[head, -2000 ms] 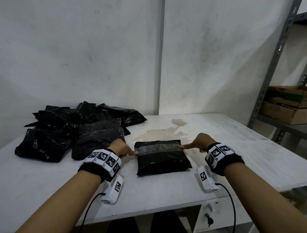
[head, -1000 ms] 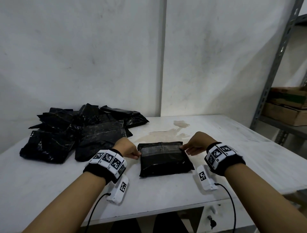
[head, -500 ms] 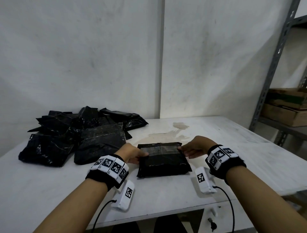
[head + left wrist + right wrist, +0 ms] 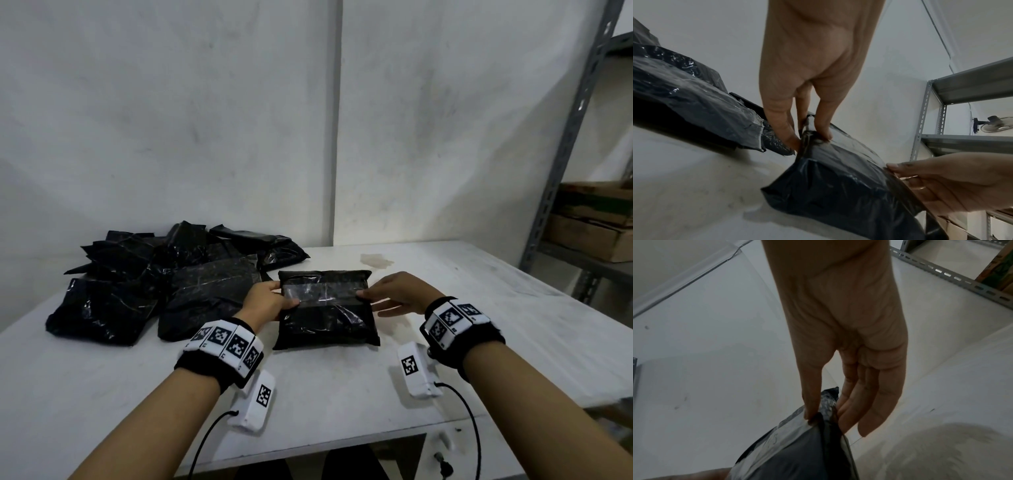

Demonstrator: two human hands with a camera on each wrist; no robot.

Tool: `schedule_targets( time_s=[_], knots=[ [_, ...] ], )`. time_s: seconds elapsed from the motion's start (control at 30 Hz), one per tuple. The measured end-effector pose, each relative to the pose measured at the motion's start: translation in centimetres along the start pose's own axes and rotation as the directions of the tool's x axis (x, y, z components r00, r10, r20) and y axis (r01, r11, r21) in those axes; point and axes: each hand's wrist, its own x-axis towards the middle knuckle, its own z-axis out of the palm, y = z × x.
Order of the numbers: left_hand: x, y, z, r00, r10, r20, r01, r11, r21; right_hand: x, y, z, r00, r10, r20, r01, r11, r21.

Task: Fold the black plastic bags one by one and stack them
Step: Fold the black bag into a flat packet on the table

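While both hands work one bag, notes run as follows.
Folded bag [image 4: 325,308]: lies flat on the white table [image 4: 445,342], a shiny strip across its top.
Bag pile [image 4: 154,284]: loose black bags heaped just left of the folded bag, against the wall.
Left hand [image 4: 265,301]: thumb and fingers pinch the folded bag's left edge.
Right hand [image 4: 400,294]: thumb and fingers pinch its right edge, the other fingers nearly straight.
Boxes [image 4: 596,222]: on the metal shelf [image 4: 565,137], well right of the folded bag.
Room: bare tabletop right of and nearer than the folded bag.
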Motion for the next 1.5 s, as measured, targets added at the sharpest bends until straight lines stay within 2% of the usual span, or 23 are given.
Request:
schedule_targets(
  time_s=[0.3,0.43,0.6,0.73,0.9,1.07,1.23,1.4,1.5],
  knots=[
    [0.3,0.2,0.3,0.998,-0.017,0.065,0.021,0.998,-0.065,0.7,-0.2,0.3,1.000,-0.010,0.012,0.010,0.999,0.042],
    [0.5,0.3,0.1,0.998,-0.022,0.055,0.028,0.993,-0.114,1.0,-0.4,0.5,0.997,0.025,0.079,-0.027,0.999,0.035],
    [0.8,0.9,-0.2,0.986,-0.113,0.125,0.133,0.977,-0.165,1.7,-0.8,0.8,0.997,0.042,0.066,-0.051,0.988,0.144],
    [0.8,1.3,-0.4,0.973,-0.127,0.193,0.177,0.946,-0.270,1.9,-1.2,1.0,0.988,0.027,0.149,-0.055,0.981,0.184],
    [1.2,1.3,-0.5,0.962,-0.135,0.238,0.221,0.898,-0.381,2.4,-1.6,1.7,0.980,0.047,0.191,-0.088,0.973,0.213],
    [1.7,1.1,-0.5,0.955,-0.193,0.226,0.275,0.860,-0.430,3.2,-1.9,2.0,0.973,0.050,0.224,-0.102,0.968,0.229],
    [2.5,1.1,-0.1,0.958,-0.214,0.193,0.280,0.851,-0.445,4.2,-2.2,2.5,0.960,0.068,0.272,-0.136,0.961,0.240],
    [3.4,1.7,0.3,0.956,-0.215,0.198,0.285,0.841,-0.460,5.7,-2.5,3.2,0.977,0.056,0.206,-0.131,0.919,0.372],
    [4.1,2.0,0.5,0.972,-0.175,0.156,0.226,0.872,-0.434,6.6,-2.7,3.6,0.979,0.042,0.197,-0.115,0.921,0.373]
  ],
)
